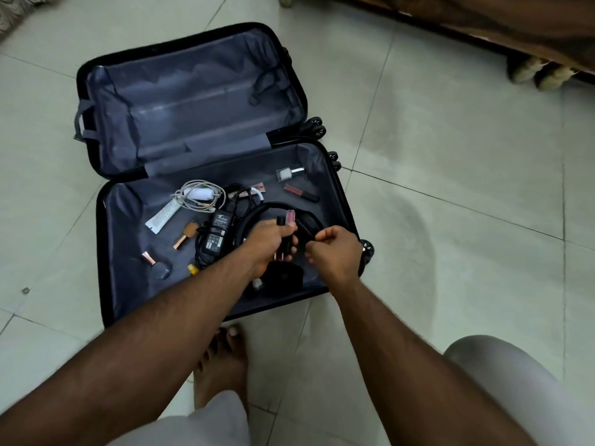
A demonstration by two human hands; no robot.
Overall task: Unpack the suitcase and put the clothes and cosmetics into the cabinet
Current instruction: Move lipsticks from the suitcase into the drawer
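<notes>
Left hand (pixel 269 241) fingers are curled round a bunch of small cosmetic tubes (pixel 288 220), a pink-capped one poking out on top. Right hand (pixel 335 251) fingers pinch something thin and dark by the headphones (pixel 283 217); what exactly, I can't tell. Looks like the cosmetics-gathering step over the open suitcase (pixel 106 252) on the floor. Next up, probably the loose pieces: nail polish (pixel 288 173), lip gloss (pixel 301 192), white tube (pixel 162 215). Charger brick (pixel 217 235) and tangled cables (pixel 199 194) lie among them, easy to snag. No cabinet in view.
</notes>
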